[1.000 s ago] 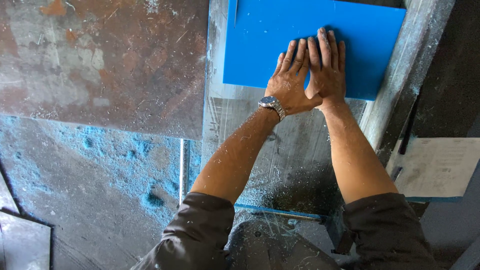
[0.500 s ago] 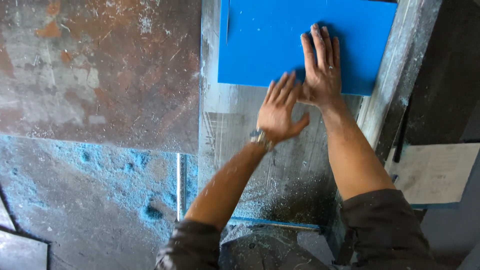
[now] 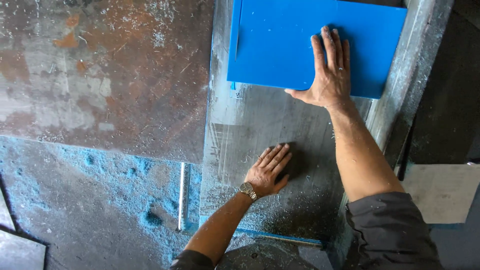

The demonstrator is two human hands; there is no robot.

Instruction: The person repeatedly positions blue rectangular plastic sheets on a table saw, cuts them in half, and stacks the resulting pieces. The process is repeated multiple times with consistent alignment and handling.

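A rusty, scuffed steel table [image 3: 105, 75] fills the left, with a grey metal saw bed [image 3: 260, 130] beside it. At the far end of that bed lies a blue plastic sheet [image 3: 280, 45]. The right hand [image 3: 327, 75] rests on its near edge, arm stretched forward, palm flat and fingers spread, gripping nothing. The left hand [image 3: 267, 172] lies flat and open on the bare bed, well short of the sheet, a wristwatch [image 3: 247, 189] on its wrist. Blue sawdust [image 3: 125, 175] covers the lower left.

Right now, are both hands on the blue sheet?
No, only the right hand presses on the blue sheet; the left hand lies flat on the bare metal table.
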